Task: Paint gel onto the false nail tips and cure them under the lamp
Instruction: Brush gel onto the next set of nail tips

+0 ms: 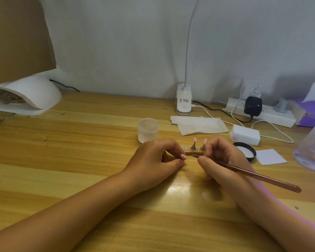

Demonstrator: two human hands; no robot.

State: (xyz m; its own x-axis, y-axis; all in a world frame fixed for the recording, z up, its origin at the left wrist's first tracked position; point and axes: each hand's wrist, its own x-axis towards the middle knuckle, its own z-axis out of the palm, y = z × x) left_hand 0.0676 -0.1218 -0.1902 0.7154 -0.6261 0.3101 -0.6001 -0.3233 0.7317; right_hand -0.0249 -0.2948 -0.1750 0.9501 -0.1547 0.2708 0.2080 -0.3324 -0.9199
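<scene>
Closest to me, both forearms come in over the wooden worktop [80, 142] and the 2 hands meet near its middle. My left hand [158, 160] has its fingers curled, and index finger and thumb pinch a pink spotted nail tip [183, 156]. Whatever carries that tip is hidden inside the hand. My right hand [224, 160] is clamped around a brown gel brush [262, 176], held like a pen. The handle slants back to the right and the dark bristle end sits just beside the held tip. I cannot tell if they touch.

Just behind the fingers lies a small wooden holder strip [196, 152]. On it stand 2 metal pegs, each with a pink nail tip on top: the left peg tip [194, 140] and the right peg tip [205, 141]. A bare round metal disc [185, 148] sits at the strip's left end.

To the right lie a black jar lid [245, 151], a white square pad [270, 157] and a clear plastic container [313, 148]. Further back stand a frosted jar [147, 130], a folded tissue [200, 125] and a white block [245, 134].

Along the wall are a clip lamp base [184, 102], a power strip [262, 113] with a black adapter [252, 106], and a purple packet [309, 115]. The white curing lamp [29, 96] sits far left, well apart from the hands, beside cardboard [16, 33].
</scene>
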